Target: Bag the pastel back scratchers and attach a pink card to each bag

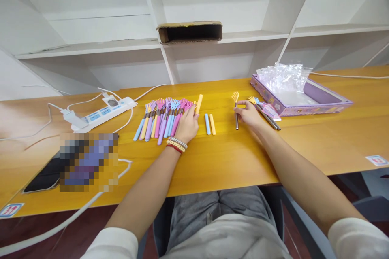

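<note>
While right hand (249, 114) pinches back scratcher (236, 119), curved yellow claw head, bare dark metallic shaft, left hand (186, 124) pinches straight, slim yellow handle sleeve (199, 104).

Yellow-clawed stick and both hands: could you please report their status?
Right hand pinching yellow-clawed stick, dark shaft bare. Left hand at tilted yellow tube, grip unclear. Blue tube, second yellow tube lying between hands.

White open shelving (212, 4) behind a yellow-brown wooden table (231, 166), dark reddish floor (69, 234) below.
</note>
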A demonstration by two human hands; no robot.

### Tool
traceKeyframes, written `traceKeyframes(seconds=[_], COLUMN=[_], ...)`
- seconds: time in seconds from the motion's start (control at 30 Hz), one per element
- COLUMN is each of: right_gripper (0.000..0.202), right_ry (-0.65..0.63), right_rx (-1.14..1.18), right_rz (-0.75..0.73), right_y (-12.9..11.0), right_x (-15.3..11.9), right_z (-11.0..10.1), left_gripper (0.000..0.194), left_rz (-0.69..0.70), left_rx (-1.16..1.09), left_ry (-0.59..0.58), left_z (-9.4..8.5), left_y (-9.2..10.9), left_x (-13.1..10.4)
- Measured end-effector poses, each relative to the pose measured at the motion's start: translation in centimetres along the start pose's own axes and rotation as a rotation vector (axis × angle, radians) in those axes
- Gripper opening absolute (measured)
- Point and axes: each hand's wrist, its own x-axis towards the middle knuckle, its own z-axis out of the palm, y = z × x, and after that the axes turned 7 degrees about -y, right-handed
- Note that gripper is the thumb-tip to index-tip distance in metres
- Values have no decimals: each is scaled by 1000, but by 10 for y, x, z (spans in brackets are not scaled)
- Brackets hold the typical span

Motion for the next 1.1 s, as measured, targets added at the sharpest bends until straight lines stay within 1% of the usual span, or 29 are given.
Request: traceKeyframes(seconds=[0.07,0.17,0.3,0.43,0.53,0.57,0.7,0.77,0.93,1.1], right_gripper=[40,33,20,17,16,16,13,16,26,21], right_ry=[-40,-158,-342,-449,-472,-471,-443,-420,-404,-480], right_rx=[279,520,647,679,711,730,774,739,641,662], right_rz=[5,3,-28,-40,-75,-88,-97,-90,-59,-54], right_y=[-6,-14,-18,-17,-16,-16,-17,-19,-21,-22], right_x=[-3,-8,-14,-17,-17,-18,-19,-20,-22,-24], right_z=[0,-2,-3,-2,-1,-2,-5,-6,-3,2], left_gripper=[33,21,12,13,13,16,41,46,37,37], left_rz=[17,-6,-92,-121,-91,-78,-40,-19,64,137], left_rx=[-12,-4,51,71,32,21,80,112,31,-29], left_ry=[9,-38,-96,-116,-150,-168,-222,-226,-216,-165], left_z=[-2,-4,-6,-12,-16,-17,-17,-16,-13,-11], left_y=[2,6,7,10,15,16,20,19,17,18], left_x=[-1,-3,-4,-5,-7,-8,-9,-8,-9,-12])
